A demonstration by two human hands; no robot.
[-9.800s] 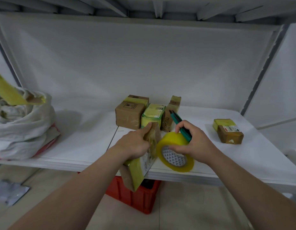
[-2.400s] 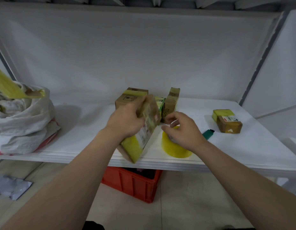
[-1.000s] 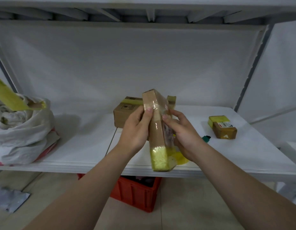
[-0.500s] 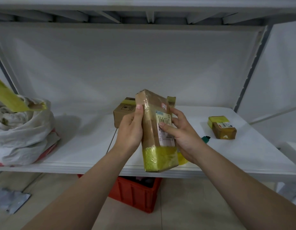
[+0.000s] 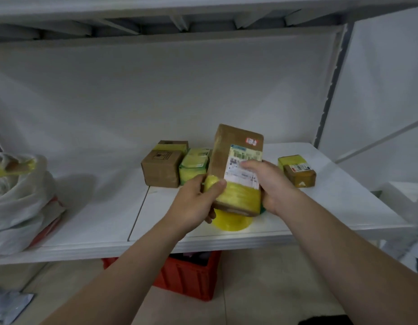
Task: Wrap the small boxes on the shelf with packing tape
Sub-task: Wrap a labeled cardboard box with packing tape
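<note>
A tall brown box (image 5: 229, 148) with a white label and a yellow tape band round its lower end is held upright above the shelf's front. My left hand (image 5: 195, 202) grips its lower left corner, thumb on the yellow band. My right hand (image 5: 272, 184) holds the right side, fingers across the label. The yellow tape roll (image 5: 231, 222) stands on the white shelf (image 5: 90, 221) just below the box, partly hidden. Behind stand a brown box (image 5: 162, 168) and a yellow-taped box (image 5: 194, 165). Another small taped box (image 5: 297, 171) lies at the right.
A white sack (image 5: 18, 202) with a yellow strip sits at the shelf's left end. A red crate (image 5: 189, 277) stands on the floor under the shelf. A grey upright post (image 5: 329, 85) frames the right side. A grey bag (image 5: 8, 303) lies on the floor at left.
Both hands have turned the tall box so its labelled face is toward me and slid down to its lower end. Earlier the right hand put down the tape roll and the green tool.
</note>
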